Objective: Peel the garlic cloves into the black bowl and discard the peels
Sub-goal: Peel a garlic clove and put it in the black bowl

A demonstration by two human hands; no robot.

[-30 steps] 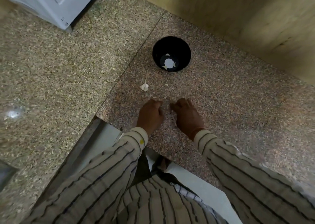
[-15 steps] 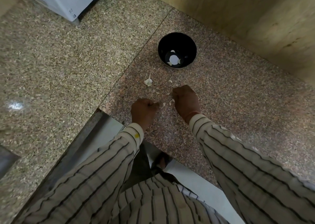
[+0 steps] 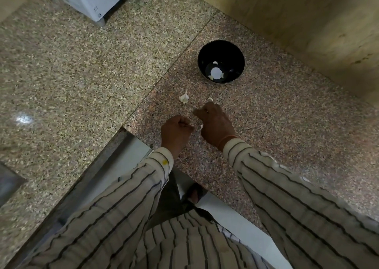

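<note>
Peeling at the table [image 3: 287, 125], we keep our hands close together, a small white scrap showing between them. Our left hand [image 3: 175, 132] is curled into a fist; whether it grips anything we cannot tell. Our right hand [image 3: 215, 123] is curled too, its hold hidden. A garlic piece [image 3: 184, 97] and a clove [image 3: 210, 99] lie just beyond, with the black bowl [image 3: 235, 53] farther back holding peeled cloves [image 3: 215, 72].

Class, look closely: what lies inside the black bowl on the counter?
Inside the black bowl a few pale garlic cloves lie around a round white glare at the bottom. The near wall hides part of the floor.
</note>
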